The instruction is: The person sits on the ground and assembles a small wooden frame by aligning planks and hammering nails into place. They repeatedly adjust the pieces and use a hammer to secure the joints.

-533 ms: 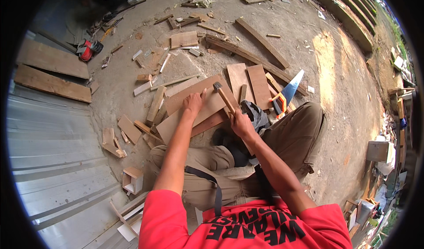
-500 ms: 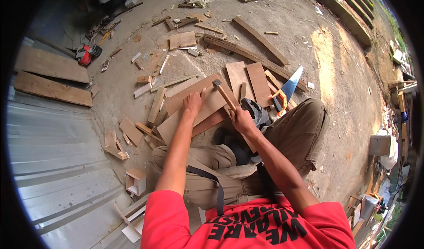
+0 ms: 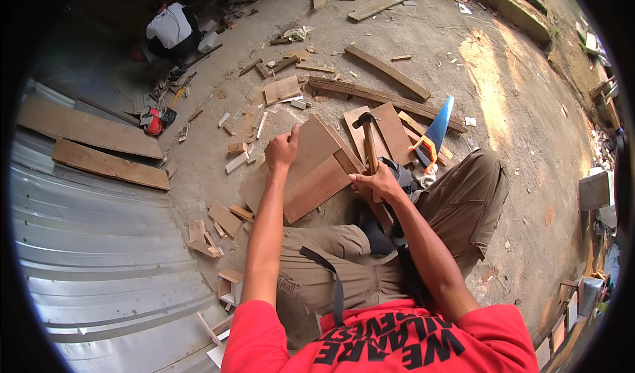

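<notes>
Folded legs [image 3: 456, 198] on near side of plywood panel [image 3: 311, 149]. Right hand [image 3: 381, 181] clamped round handle of hammer [image 3: 372, 151], at panel's right side. Left hand [image 3: 282, 151] curled at panel's upper left edge; grip partly hidden, I cannot tell whether clamped. Handsaw [image 3: 438, 131], blue-bladed, farther right of panel. Timber beam [image 3: 383, 97] beyond panel. Crouched co-worker [image 3: 172, 28] well beyond panel, leftward.

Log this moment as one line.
left hand: at wooden panel's edge | right hand: holding wooden-handled hammer | handsaw: right of hammer
</notes>
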Tool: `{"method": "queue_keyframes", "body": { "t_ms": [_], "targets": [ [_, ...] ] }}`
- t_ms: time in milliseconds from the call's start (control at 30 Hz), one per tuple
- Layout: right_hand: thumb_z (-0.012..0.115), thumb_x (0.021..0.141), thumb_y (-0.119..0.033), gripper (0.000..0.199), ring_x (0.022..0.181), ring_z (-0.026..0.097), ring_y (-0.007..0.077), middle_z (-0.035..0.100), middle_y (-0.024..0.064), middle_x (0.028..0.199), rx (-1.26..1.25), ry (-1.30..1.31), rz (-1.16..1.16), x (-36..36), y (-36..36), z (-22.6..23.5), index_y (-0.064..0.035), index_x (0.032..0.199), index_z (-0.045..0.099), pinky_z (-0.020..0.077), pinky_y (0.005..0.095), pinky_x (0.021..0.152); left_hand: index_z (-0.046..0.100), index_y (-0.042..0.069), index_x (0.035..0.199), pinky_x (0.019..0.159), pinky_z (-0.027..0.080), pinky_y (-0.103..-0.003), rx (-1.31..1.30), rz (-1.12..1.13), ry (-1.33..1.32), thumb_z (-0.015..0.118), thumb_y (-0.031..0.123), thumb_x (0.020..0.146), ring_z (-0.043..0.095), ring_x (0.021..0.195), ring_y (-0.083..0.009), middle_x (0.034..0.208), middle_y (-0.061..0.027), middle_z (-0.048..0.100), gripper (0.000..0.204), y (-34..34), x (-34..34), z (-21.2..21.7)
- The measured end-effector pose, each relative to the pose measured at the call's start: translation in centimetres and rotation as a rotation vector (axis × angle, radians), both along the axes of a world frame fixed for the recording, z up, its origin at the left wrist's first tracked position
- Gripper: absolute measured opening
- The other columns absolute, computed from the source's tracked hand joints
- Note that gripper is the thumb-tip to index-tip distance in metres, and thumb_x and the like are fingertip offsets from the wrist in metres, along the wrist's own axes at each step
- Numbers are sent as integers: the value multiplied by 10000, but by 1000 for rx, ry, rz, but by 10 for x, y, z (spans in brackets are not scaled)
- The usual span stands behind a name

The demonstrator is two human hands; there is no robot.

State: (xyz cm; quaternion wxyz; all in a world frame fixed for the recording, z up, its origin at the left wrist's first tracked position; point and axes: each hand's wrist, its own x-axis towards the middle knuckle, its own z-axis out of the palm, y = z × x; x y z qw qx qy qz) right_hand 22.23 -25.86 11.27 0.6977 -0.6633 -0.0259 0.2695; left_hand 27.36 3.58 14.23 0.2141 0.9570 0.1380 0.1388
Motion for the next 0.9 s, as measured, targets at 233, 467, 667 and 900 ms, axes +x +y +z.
{"method": "queue_keyframes", "body": {
  "t_ms": [233, 467, 667, 900],
  "targets": [
    [768, 895, -115, 344, 707, 654, 134, 604, 52, 846, 252, -194, -164, -29, 37, -1, -5, 1074, 496, 535, 285, 595, 629, 73, 970, 803, 493, -445, 272, 92, -465, 607, 505, 946, 638, 937, -353, 944, -169, 658, 434, -15, -16, 57],
    [732, 906, -118, 295, 707, 609, 126, 556, 28, 785, 83, -395, -246, -26, 35, -1, -9, 1038, 491, 497, 282, 607, 536, 33, 1152, 900, 449, -425, -1620, 686, -607, 613, 534, 949, 558, 979, -220, 1065, -74, 534, 546, -77, -141, -27],
    [724, 936, -146, 320, 685, 612, 123, 581, 46, 841, 212, -267, -221, -34, 20, 1, -19, 1041, 451, 516, 268, 599, 415, 30, 1407, 1057, 432, -413, -2110, 295, -601, 632, 615, 903, 552, 1195, -246, 1294, -95, 554, 803, -113, -100, -31],
    [722, 927, -151, 410, 744, 623, 131, 586, 71, 903, 247, -280, -128, -37, 26, 2, -5, 1178, 433, 526, 297, 641, 495, 134, 1407, 1058, 458, -433, -1945, 83, -870, 587, 660, 902, 515, 1288, -232, 1412, -40, 533, 734, -95, -54, -15]
  ]
}}
